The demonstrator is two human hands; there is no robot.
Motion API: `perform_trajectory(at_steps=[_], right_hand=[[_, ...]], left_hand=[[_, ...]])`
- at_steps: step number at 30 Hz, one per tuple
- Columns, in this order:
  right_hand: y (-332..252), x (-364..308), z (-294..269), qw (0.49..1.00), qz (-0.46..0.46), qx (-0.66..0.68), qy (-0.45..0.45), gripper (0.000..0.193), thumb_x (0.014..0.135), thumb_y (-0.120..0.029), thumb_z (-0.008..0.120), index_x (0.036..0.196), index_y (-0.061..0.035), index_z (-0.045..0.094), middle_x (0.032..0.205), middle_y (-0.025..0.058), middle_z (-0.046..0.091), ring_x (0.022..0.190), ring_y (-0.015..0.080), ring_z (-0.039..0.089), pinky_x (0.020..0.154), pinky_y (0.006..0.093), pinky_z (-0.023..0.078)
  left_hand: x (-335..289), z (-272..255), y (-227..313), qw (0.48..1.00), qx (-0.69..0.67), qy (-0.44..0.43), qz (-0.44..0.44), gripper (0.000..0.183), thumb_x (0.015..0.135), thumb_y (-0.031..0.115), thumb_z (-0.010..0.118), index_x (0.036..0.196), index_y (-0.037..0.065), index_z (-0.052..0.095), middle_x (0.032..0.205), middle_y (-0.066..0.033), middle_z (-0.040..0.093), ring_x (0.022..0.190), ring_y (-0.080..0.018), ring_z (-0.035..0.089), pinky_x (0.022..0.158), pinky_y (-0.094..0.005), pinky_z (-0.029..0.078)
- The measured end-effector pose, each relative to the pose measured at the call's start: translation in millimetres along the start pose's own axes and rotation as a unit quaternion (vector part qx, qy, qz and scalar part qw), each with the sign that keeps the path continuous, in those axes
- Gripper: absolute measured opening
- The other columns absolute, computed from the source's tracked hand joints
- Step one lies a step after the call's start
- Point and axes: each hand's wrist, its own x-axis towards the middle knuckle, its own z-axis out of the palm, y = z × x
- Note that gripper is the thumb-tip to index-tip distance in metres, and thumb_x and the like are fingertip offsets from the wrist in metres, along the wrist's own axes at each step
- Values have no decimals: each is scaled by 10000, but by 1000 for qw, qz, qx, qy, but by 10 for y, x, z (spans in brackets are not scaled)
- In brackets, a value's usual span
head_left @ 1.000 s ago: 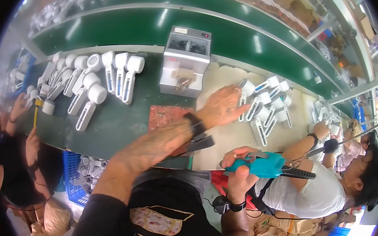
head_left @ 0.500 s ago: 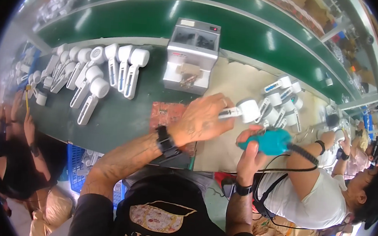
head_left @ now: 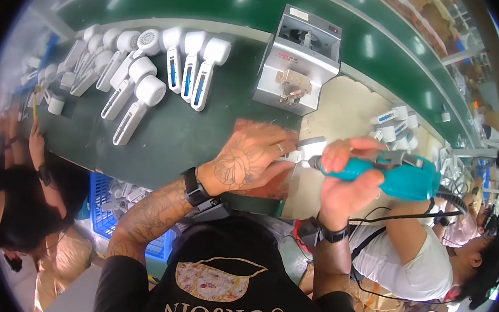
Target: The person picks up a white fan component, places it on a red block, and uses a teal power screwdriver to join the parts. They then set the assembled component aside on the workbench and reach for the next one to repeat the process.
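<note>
My left hand (head_left: 246, 163) is closed around the handle of a white shower head (head_left: 313, 144) at the edge of a reddish mat (head_left: 261, 187). Most of the handle is hidden under my fingers. In my right hand (head_left: 343, 193) is a teal electric screwdriver (head_left: 410, 179), held level with its tip pointing left. That tip meets, or comes very close to, the shower head beside my left fingertips; actual contact I cannot tell. A cable runs from the screwdriver's back end to the right.
Behind my hands stands a grey screw feeder (head_left: 298, 60). Several white shower heads (head_left: 149, 91) lie in rows on the dark green tabletop at left; more lie in a pile (head_left: 386, 133) at right. Co-workers sit on both sides. A blue crate (head_left: 101, 215) is below the table.
The screwdriver has swung round to point left and come up to the shower head. My left hand has drawn the shower head back toward the mat. The view has shifted too.
</note>
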Motion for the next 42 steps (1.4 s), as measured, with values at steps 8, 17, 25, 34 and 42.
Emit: perform_trajectory(at_steps=[8,17,25,34,42], right_hand=[[260,745,453,998,-53,-32,6,429,1037,-398,520,1073,29,536,677,53,507,604,180,514,587,322,439],[664,928,502,991,-96,-93,-32,327,1038,-322,536,999,3,553,710,53,562,631,155,562,578,288,449],[344,658,457,994,14,-105,-30,369,1026,-339,562,1038,30,551,702,58,549,625,155,546,589,297,452],[290,355,68,998,8,-63,-22,450,1014,-391,569,1068,53,523,700,72,533,620,168,528,578,309,444],[423,296,26,997,3,-76,-31,432,1012,-394,574,1023,31,504,692,75,528,617,180,538,579,316,450]], left_hand=[[103,-5,-286,998,44,-38,-18,303,837,244,733,1082,75,681,950,-93,601,888,-299,567,876,-397,481],[9,-12,-256,999,1,-51,3,360,790,247,735,1097,77,655,1049,-82,587,995,-268,549,892,-388,457],[12,10,-296,998,12,-53,-34,394,826,319,748,1164,131,680,1072,-63,628,1006,-271,586,953,-417,465],[37,4,-245,997,12,-58,-43,383,833,366,757,1125,126,694,1059,-58,647,984,-275,607,934,-425,477],[27,47,-261,998,6,-57,-40,366,836,365,754,1104,122,692,1058,-58,645,989,-273,603,912,-412,480]])
